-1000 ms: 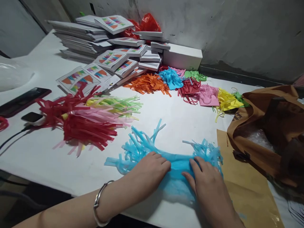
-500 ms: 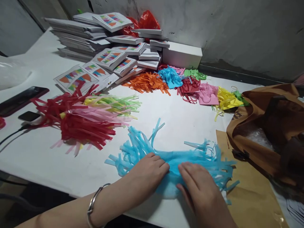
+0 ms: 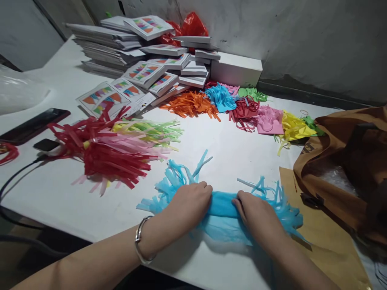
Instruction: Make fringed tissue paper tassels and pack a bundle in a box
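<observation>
Blue fringed tissue paper [image 3: 224,204] lies across the front of the table, its cut strips fanning out to the left and right. Its uncut middle is partly folded over into a flat band. My left hand [image 3: 193,203], with a silver bracelet on the wrist, is closed on the band's left part. On the band's right part my right hand [image 3: 255,209] grips with fingers curled and thumb toward me. A thinner single layer of the blue paper hangs out below the band, nearer me. Left of it lie red tissue tassels [image 3: 117,161] mixed with pink and yellow-green ones.
Folded fringed papers, among them an orange bundle [image 3: 192,104], line the back. Stacked printed packets [image 3: 145,74] and a white box [image 3: 237,68] stand behind. At right are a brown bag [image 3: 329,145] and brown paper [image 3: 326,249]; at left, a phone [image 3: 36,125] and cable.
Both hands have moved apart and closed on the blue tissue paper. Its middle is now gathered into a neater folded band. The view has shifted slightly.
</observation>
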### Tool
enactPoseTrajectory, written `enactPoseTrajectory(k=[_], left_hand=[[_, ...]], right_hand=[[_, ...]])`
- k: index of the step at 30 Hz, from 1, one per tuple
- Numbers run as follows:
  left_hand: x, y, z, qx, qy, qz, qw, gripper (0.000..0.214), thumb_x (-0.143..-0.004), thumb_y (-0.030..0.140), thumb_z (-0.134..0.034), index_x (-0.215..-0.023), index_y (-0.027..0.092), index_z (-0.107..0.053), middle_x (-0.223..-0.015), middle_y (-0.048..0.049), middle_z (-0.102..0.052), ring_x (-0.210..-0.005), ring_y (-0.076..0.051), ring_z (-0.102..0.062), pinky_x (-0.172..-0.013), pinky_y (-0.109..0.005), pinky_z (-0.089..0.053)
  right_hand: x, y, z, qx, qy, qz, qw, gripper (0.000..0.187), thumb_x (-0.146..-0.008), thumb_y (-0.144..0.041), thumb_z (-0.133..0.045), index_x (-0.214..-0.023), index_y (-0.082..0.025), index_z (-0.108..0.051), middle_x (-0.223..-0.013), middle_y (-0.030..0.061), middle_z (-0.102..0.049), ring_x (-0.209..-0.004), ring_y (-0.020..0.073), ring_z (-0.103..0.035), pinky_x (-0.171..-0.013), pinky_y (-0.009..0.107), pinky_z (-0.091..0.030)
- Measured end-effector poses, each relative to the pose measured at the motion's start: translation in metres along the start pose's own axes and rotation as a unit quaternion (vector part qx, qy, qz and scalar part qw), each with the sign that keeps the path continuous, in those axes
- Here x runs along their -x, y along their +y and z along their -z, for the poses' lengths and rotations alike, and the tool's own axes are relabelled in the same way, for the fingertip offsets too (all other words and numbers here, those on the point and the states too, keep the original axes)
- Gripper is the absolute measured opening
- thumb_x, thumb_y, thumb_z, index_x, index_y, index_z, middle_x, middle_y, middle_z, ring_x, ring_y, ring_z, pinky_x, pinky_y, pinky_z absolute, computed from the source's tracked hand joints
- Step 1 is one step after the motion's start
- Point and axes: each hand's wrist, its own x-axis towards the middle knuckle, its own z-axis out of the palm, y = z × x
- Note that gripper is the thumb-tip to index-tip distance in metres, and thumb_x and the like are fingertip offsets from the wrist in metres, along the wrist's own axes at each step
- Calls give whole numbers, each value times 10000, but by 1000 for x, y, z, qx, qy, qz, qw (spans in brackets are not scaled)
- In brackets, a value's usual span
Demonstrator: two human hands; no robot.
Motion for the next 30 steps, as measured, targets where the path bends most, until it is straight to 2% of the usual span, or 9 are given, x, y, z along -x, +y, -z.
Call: enactPoseTrajectory(k=[4,7,10,13,16,19,22,27,30], left_hand=[[2,-3,-2,-30,94,-41,994,114,-927,105,-537,-883,171,-618,-902,-80,-679,-834,-275,-636,-696,-393,-435],[8,-3,-3,-27,171,-147,974,75,-898,133,-618,-943,192,-611,-1045,-76,-660,-983,-283,-576,-838,-437,-404],[12,-3,-7,-26,158,-230,960,67,-896,171,-657,-906,204,-598,-984,-47,-641,-941,-253,-545,-854,-420,-371],[13,-5,-14,-43,148,-244,957,93,-893,147,-657,-860,198,-588,-883,-30,-622,-863,-238,-528,-837,-414,-351],[12,-8,-20,-50,156,-254,953,105,-889,121,-648,-846,192,-584,-848,-21,-616,-820,-225,-522,-860,-414,-336],[12,-9,-23,-45,177,-260,948,100,-886,110,-640,-845,185,-588,-833,-17,-620,-809,-219,-523,-895,-415,-323],[14,-8,-20,-14,187,-258,948,86,-900,122,-610,-851,189,-586,-827,-10,-622,-806,-211,-522,-914,-416,-313],[17,-6,-15,-38,179,-267,946,68,-888,144,-635,-903,189,-587,-882,-20,-631,-842,-225,-520,-905,-428,-308],[19,-11,-20,-60,192,-277,940,118,-885,118,-655,-822,183,-579,-822,-12,-615,-813,-215,-507,-913,-436,-302]], right_hand=[[-4,-1,2,6,-11,-6,1000,223,-1044,-274,-447,-862,-202,-553,-833,47,-674,-728,222,-635,-572,312,-221],[-5,2,0,3,-8,-3,1000,220,-1038,-277,-460,-851,-204,-551,-825,41,-672,-734,215,-631,-575,309,-223],[-6,6,-1,-5,-5,2,1000,237,-1032,-281,-479,-814,-211,-543,-806,23,-671,-745,204,-630,-577,303,-248],[-5,8,0,-10,-2,-4,1000,234,-1019,-276,-504,-799,-209,-549,-782,17,-662,-742,208,-631,-586,308,-283],[3,6,-3,33,124,16,992,86,-960,-214,-587,-881,-185,-600,-892,66,-676,-838,263,-637,-700,357,-360],[14,-1,-11,77,300,158,938,132,-947,-146,-563,-1057,-158,-635,-1098,115,-675,-1035,309,-601,-919,466,-353],[22,-6,-23,105,302,273,907,231,-935,-45,-453,-1003,-117,-661,-891,83,-675,-844,251,-589,-884,436,-363],[30,-7,-38,117,333,293,889,277,-897,-9,-434,-1029,-61,-672,-920,124,-669,-855,265,-551,-872,424,-366],[32,-5,-42,119,309,291,898,295,-904,-11,-406,-1018,-87,-667,-894,107,-644,-843,264,-520,-849,418,-361]])
